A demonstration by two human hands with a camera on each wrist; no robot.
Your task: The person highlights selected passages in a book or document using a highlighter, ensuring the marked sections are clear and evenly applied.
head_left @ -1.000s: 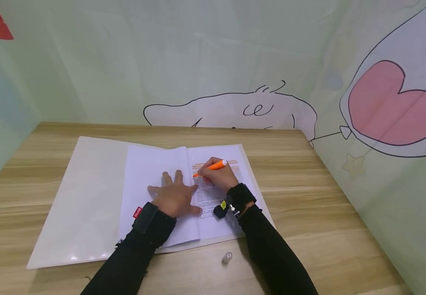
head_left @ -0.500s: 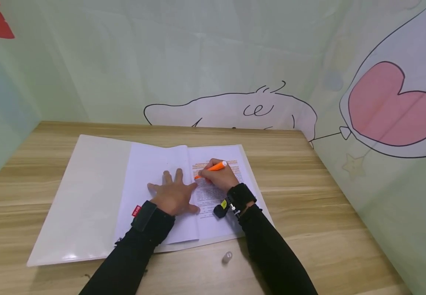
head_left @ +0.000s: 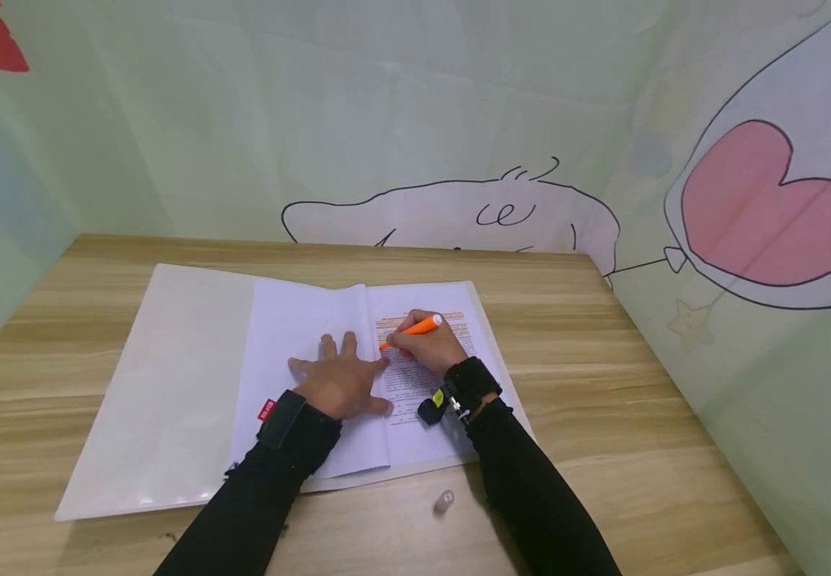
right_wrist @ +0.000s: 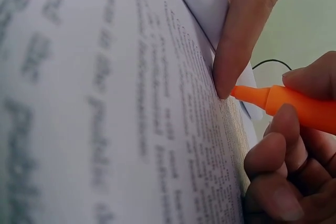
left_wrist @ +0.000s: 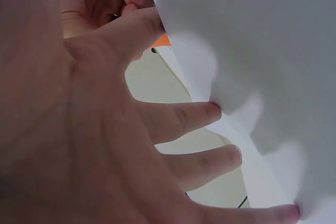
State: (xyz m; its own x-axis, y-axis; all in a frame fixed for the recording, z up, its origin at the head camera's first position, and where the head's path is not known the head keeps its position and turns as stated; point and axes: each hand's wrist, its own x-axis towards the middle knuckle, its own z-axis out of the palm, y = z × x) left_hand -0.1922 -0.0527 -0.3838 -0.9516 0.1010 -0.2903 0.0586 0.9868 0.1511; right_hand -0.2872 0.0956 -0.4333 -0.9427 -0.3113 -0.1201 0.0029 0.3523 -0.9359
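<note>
An open white folder (head_left: pixel 163 400) lies on the table with paper inside. My left hand (head_left: pixel 339 384) rests with spread fingers on the blank left page (head_left: pixel 278 320). Its fingertips touch the paper in the left wrist view. My right hand (head_left: pixel 433 348) pinches an orange highlighter (head_left: pixel 425 323), its tip at the left side of the printed page (head_left: pixel 404 392), near the fold. Orange marks cover the upper lines of print. In the right wrist view, a left fingertip (right_wrist: pixel 226 85) presses the page right beside the highlighter's tip, partly hiding it.
A small pale cap (head_left: pixel 444 502) stands on the wooden table (head_left: pixel 566 352) in front of the folder. A red tag (head_left: pixel 267 410) shows beside the left wrist. Both wrists wear black straps. A printed cloth wall (head_left: pixel 386 104) rises behind and at the sides.
The highlighter's tip has shifted very slightly right and down near the left ends of the lines. My left hand stays in place on the page.
</note>
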